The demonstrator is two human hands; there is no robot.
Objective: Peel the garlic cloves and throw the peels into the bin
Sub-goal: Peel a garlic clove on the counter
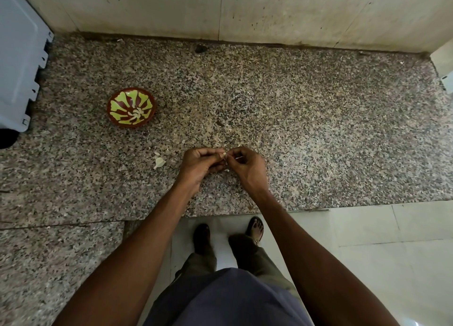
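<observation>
Here, low over the near middle of the speckled granite desk (294,110), the left hand (199,165) and right hand (247,166) meet fingertip to fingertip, both sets of fingers curled and pinching one small pale garlic clove (224,155), of which only a whitish sliver shows between them. At nine o'clock from the hands lie papery white peels (159,162) on the stone. Farther off at ten o'clock stands a red-and-green patterned bowl (131,108) holding several ivory peeled cloves (136,113).
</observation>
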